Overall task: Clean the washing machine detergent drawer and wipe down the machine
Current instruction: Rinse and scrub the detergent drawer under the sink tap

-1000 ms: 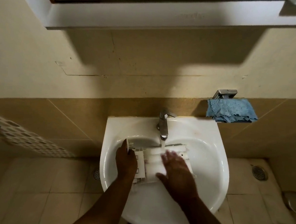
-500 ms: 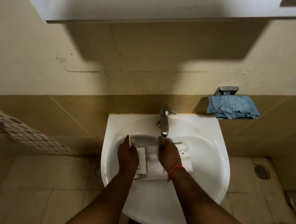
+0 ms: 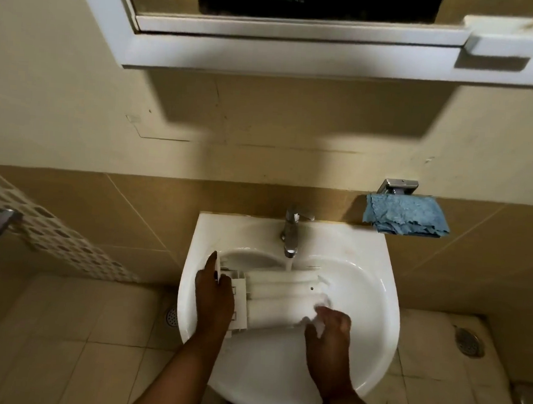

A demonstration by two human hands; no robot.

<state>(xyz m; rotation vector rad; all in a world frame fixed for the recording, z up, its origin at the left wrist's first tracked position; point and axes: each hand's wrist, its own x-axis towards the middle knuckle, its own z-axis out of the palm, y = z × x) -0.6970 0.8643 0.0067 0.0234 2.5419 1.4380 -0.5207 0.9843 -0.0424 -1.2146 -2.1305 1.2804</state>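
The white detergent drawer (image 3: 279, 299) lies across the basin of the white sink (image 3: 374, 307), under the chrome tap (image 3: 292, 232), which runs water onto its far edge. My left hand (image 3: 214, 296) grips the drawer's left end, index finger stretched up along it. My right hand (image 3: 328, 332) is at the drawer's near right corner, fingers curled, with wet foam or splashing water around the fingertips; what it holds, if anything, is unclear.
A blue cloth (image 3: 406, 215) hangs from a metal holder (image 3: 397, 186) on the wall right of the sink. A white mirror cabinet (image 3: 300, 56) juts out overhead. A perforated white basket (image 3: 51, 237) is at the left. Floor drains (image 3: 468, 341) sit in the tiles.
My right hand slid from under the tap toward me, to the drawer's near right corner. The left hand kept its grip. The camera tilted up, showing more of the cabinet.
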